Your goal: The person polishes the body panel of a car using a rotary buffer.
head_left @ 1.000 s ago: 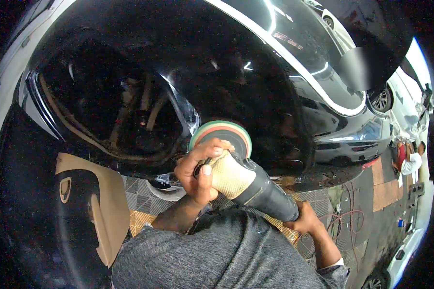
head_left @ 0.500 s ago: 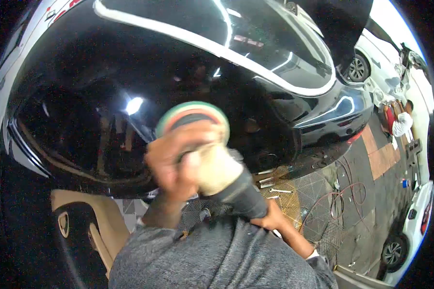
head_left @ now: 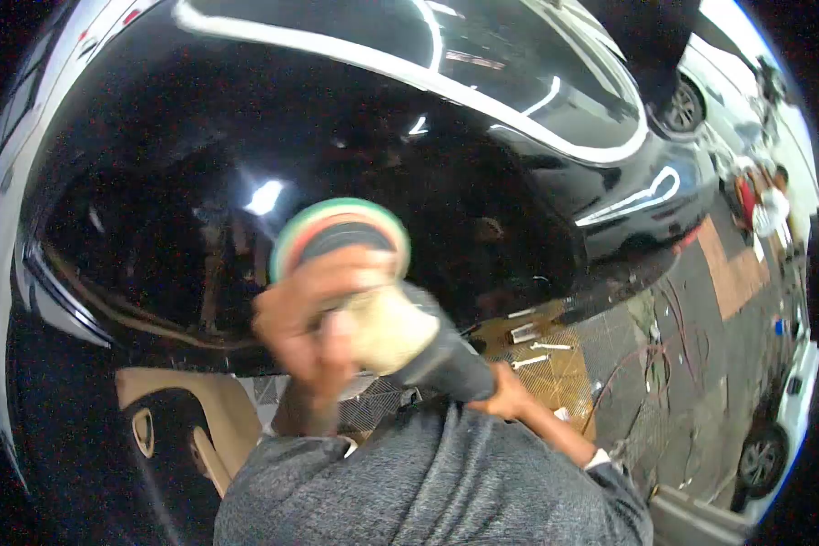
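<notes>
A car polisher [head_left: 396,335] with a pale yellow body, a dark rear end and a round green-and-orange pad [head_left: 287,250] is in front of me. Its pad is at the glossy black car panel [head_left: 155,218]; whether it presses flat there I cannot tell. My left hand [head_left: 305,314] is wrapped round the polisher's head just behind the pad, slightly blurred. Around the dark rear end my right hand [head_left: 505,393] is closed, close to my grey shirt. White masking tape [head_left: 355,50] edges the car's window above the panel.
An open car door with beige trim [head_left: 232,409] stands at lower left. Wrenches [head_left: 532,360] lie on the floor mat at right, near a reddish hose [head_left: 655,359]. Farther right are a person in white [head_left: 772,214] and a white car [head_left: 787,400].
In the view, the polisher and both hands have moved slightly left. The car and floor have shifted a little right as my head turned. Both hands still hold the polisher.
</notes>
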Available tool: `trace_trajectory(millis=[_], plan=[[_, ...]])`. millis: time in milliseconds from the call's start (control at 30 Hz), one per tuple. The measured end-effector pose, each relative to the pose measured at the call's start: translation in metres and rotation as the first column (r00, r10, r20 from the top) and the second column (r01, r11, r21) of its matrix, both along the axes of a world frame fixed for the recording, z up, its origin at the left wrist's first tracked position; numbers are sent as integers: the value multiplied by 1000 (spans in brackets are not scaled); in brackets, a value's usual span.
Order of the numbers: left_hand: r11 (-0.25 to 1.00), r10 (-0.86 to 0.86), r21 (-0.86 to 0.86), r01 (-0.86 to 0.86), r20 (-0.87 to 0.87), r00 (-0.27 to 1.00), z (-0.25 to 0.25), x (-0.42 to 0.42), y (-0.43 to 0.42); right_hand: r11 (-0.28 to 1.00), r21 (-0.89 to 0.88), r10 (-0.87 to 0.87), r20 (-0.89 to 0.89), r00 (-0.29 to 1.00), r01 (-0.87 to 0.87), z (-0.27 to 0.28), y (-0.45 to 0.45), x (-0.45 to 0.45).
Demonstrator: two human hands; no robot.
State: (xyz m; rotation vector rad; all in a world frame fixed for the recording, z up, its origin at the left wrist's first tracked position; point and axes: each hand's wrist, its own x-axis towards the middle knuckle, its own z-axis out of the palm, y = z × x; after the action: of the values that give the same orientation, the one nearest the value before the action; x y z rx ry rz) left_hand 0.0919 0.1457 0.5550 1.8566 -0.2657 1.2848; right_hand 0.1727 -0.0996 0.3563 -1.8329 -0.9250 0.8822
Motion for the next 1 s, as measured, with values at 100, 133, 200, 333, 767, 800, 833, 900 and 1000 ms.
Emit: trace_trajectory(millis=[100, 133, 200, 333, 767, 800, 833, 900, 1000], plan=[[993, 63, -100, -61, 18, 998, 16, -32, 15, 990, 47, 133, -27, 991, -132, 18, 33, -6], [991, 70, -110, -71, -21, 997, 20, -37, 16, 981, 98, 175, -63, 983, -168, 21, 36, -8], [993, 51, -105, -54, -30, 998, 16, -34, 15, 986, 83, 147, -38, 988, -143, 17, 26, -7], [996, -75, 39, 78, -58, 995, 6, 17, -7, 999, 3, -47, 43, 998, 47, -25, -26, -6], [994, -71, 81, 72, -14, 997, 16, 9, 4, 997, 77, 4, -64, 998, 1, 5, 14, 0], [995, -31, 95, 32, -16, 999, 23, -4, 16, 994, 105, 34, -48, 998, -29, 6, 27, -5], [1000, -15, -7, 15, 6, 1000, 24, -14, 22, 989, 132, 66, -27, 997, -62, 9, 39, -8], [991, -58, -117, 64, 50, 997, 32, -26, 31, 975, 196, 107, -10, 994, -103, 22, 53, -14], [987, -43, -151, 46, 26, 999, 33, -24, 24, 978, 168, 120, 6, 993, -119, 23, 43, -8]])
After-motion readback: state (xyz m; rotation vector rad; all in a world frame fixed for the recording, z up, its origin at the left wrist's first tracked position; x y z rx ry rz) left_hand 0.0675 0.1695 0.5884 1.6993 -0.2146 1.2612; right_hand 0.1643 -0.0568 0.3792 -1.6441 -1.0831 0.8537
